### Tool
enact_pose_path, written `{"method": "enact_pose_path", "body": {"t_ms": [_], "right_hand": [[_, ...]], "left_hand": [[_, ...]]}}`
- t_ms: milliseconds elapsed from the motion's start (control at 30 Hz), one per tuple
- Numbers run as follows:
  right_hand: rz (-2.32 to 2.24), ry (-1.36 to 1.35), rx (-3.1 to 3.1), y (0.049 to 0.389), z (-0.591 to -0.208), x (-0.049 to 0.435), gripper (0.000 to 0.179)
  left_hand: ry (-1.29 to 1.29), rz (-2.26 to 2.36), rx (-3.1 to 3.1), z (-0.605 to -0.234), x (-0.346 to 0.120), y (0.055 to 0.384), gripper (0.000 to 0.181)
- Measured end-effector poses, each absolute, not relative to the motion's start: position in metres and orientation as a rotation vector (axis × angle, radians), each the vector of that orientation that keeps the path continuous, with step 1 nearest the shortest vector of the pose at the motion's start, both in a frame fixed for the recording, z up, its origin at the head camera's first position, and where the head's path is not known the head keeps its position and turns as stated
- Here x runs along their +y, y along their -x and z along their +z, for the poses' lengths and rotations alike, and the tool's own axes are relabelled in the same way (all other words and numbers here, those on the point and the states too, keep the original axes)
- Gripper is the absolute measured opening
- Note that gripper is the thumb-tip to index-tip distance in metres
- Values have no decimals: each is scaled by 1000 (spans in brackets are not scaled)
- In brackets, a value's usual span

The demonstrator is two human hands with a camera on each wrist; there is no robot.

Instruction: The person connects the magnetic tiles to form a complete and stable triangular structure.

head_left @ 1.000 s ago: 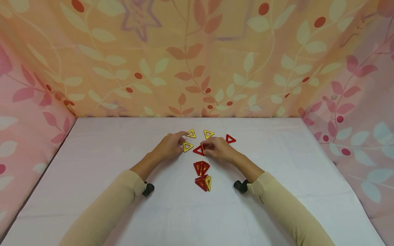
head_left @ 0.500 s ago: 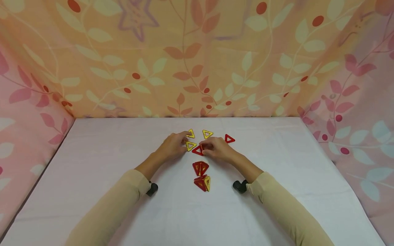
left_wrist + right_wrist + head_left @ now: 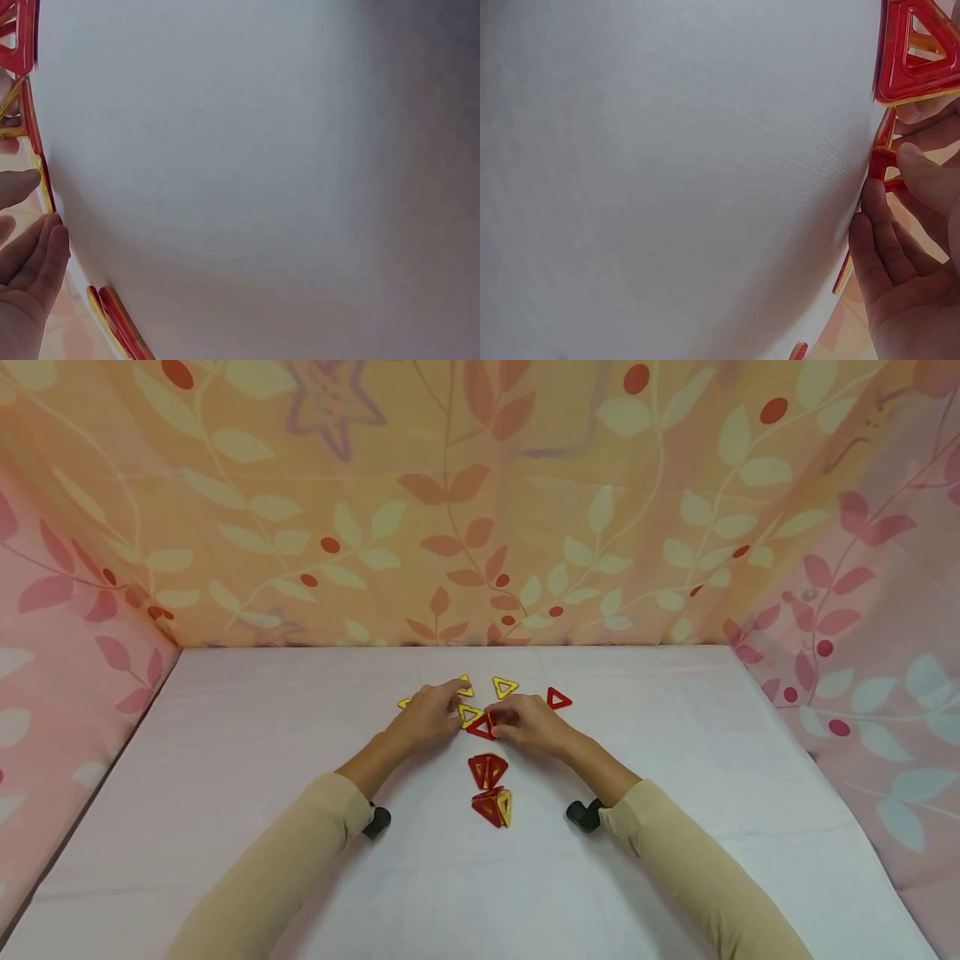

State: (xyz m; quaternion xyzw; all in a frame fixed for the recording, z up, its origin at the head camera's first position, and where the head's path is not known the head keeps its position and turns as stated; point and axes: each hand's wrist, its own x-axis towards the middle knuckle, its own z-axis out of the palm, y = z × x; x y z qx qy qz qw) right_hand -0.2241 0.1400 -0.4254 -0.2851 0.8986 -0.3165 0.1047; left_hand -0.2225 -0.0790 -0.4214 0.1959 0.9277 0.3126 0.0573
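Note:
In the head view my left hand (image 3: 429, 717) holds the left side of a yellow triangular magnetic tile (image 3: 470, 717), which lies against a red triangular tile (image 3: 481, 728). From the left wrist, the thumb and fingers (image 3: 46, 259) sit at the tile's thin edge. My right hand (image 3: 531, 722) pinches another red triangular tile (image 3: 885, 166), standing up at the flat red one's right side. Nearer the body stand two small tile pyramids, one of red tiles (image 3: 488, 771) and one of red and yellow (image 3: 491, 807).
Beyond the hands lie loose triangular tiles: a yellow tile (image 3: 505, 687), a red tile (image 3: 558, 698), and a yellow tile (image 3: 466, 686) partly behind the left fingers. Another yellow tile (image 3: 404, 702) shows behind the left hand. Floral curtains (image 3: 480, 527) border the white table (image 3: 262, 735).
My left hand has slid the yellow tile to the right, up against the flat red tile. A yellow tile behind that hand has come into view. The right hand keeps its place.

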Motion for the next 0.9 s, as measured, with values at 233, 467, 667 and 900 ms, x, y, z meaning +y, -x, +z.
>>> {"method": "enact_pose_path", "body": {"t_ms": [233,467,667,900], "right_hand": [[-932,893,2661,224,-423,139,35],[-924,888,2663,224,-423,139,37],[-920,881,2669,224,-424,140,36],[-889,831,2686,224,-425,139,37]], "left_hand": [[-509,1041,2790,-423,-76,221,58],[-497,1120,2781,-422,-75,220,52],[-540,1223,2767,-424,-75,221,46],[-541,1295,2749,-422,-72,220,46]]}}
